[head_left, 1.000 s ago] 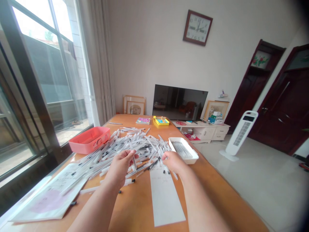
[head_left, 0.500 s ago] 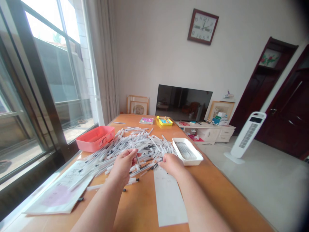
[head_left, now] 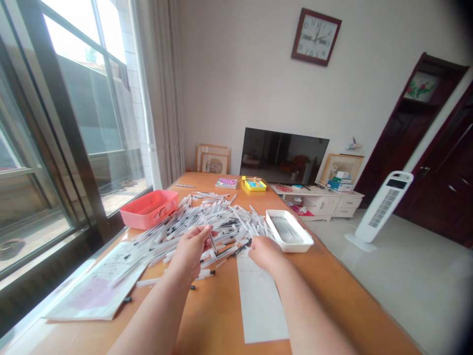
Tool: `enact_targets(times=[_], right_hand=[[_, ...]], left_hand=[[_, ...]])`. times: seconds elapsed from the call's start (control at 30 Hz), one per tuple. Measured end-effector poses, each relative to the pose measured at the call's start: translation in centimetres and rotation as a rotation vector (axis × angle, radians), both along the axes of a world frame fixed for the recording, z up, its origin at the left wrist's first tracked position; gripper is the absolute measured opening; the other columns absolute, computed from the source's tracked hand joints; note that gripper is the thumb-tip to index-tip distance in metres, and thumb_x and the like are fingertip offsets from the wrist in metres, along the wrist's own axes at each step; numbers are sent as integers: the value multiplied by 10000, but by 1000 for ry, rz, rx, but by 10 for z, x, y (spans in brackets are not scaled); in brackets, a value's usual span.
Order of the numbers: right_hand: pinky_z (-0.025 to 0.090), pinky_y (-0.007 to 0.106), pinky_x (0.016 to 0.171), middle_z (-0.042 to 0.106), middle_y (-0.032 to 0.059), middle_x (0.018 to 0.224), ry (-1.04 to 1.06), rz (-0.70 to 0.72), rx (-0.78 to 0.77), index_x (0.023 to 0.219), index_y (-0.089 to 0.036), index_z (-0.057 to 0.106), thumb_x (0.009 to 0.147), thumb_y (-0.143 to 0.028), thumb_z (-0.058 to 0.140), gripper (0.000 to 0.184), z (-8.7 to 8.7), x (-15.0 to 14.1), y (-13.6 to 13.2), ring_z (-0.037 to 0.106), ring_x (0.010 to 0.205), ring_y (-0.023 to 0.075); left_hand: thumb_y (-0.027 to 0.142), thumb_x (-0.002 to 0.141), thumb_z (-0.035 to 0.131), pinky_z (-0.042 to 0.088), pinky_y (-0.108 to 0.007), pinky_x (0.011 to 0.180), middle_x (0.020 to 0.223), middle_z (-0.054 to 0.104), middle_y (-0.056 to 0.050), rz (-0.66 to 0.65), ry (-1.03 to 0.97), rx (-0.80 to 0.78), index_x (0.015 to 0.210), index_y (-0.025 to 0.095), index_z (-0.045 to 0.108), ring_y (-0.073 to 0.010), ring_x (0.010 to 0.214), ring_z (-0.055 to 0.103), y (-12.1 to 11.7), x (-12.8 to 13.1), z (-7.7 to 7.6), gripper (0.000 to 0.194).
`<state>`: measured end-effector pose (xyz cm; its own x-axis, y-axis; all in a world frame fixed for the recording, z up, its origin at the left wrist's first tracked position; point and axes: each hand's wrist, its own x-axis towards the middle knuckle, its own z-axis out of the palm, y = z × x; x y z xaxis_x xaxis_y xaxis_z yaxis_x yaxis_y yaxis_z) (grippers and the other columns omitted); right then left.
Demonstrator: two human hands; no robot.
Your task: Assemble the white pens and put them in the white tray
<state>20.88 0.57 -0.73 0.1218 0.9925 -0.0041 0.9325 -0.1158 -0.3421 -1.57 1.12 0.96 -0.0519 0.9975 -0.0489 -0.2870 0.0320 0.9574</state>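
A big heap of clear pens (head_left: 207, 222) with black tips lies across the middle of the orange wooden table (head_left: 218, 310). My left hand (head_left: 190, 251) is closed on one pen, held slanting over the near edge of the heap. My right hand (head_left: 264, 252) rests knuckles-up at the heap's near right edge, fingers curled down among the pens; what they grip is hidden. A white strip of paper (head_left: 260, 301) lies under my right forearm.
A white tray (head_left: 290, 231) with thin refills stands right of the heap. A pink bin (head_left: 150, 209) sits at the left. Printed sheets (head_left: 98, 288) lie near left. Books and a yellow box (head_left: 253, 185) lie far back. A window runs along the left; a fan stands on the floor.
Both hands stay at the near edge of the heap. The view has shifted slightly, so everything sits a little further right in the picture.
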Motion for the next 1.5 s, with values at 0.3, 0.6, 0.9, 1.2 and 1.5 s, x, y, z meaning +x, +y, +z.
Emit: enact_targets(times=[0.3, 0.6, 0.9, 1.2, 1.5], right_hand=[[437, 233, 535, 734, 52, 812, 884, 224, -103, 817, -203, 589, 805, -312, 593, 109, 11, -11, -10, 635, 639, 143], [458, 236, 573, 728, 63, 794, 1244, 304, -110, 864, -173, 625, 787, -329, 702, 190, 24, -33, -19, 593, 594, 111], [439, 239, 560, 717, 47, 752, 1280, 311, -100, 860, -171, 635, 783, -370, 715, 227, 28, -41, -24, 591, 582, 117], [417, 237, 604, 684, 20, 762, 1372, 292, -38, 920, -172, 625, 785, -344, 732, 243, 24, -45, -21, 573, 635, 110], [464, 256, 613, 708, 53, 781, 1431, 217, 40, 928, -169, 628, 775, -406, 751, 307, 24, -53, -20, 618, 657, 139]], left_hand=[[497, 679, 803, 421, -240, 626, 709, 620, -16, 52, -65, 39, 783, 157, 622, -106, 636, 525, 1, 0, 0, 398], [448, 702, 807, 441, -248, 626, 842, 687, -69, 56, -172, 52, 793, 161, 580, -108, 660, 564, 1, 2, -2, 377], [449, 674, 822, 448, -252, 621, 835, 703, -63, 30, -184, 48, 785, 163, 581, -108, 645, 584, -1, 5, 0, 391], [455, 656, 832, 467, -260, 629, 811, 696, -42, 35, -181, 40, 814, 176, 563, -132, 678, 631, -2, 8, -1, 419], [432, 687, 826, 503, -282, 691, 808, 713, -56, 54, -214, 32, 807, 187, 518, -175, 751, 697, -9, 12, 3, 412]])
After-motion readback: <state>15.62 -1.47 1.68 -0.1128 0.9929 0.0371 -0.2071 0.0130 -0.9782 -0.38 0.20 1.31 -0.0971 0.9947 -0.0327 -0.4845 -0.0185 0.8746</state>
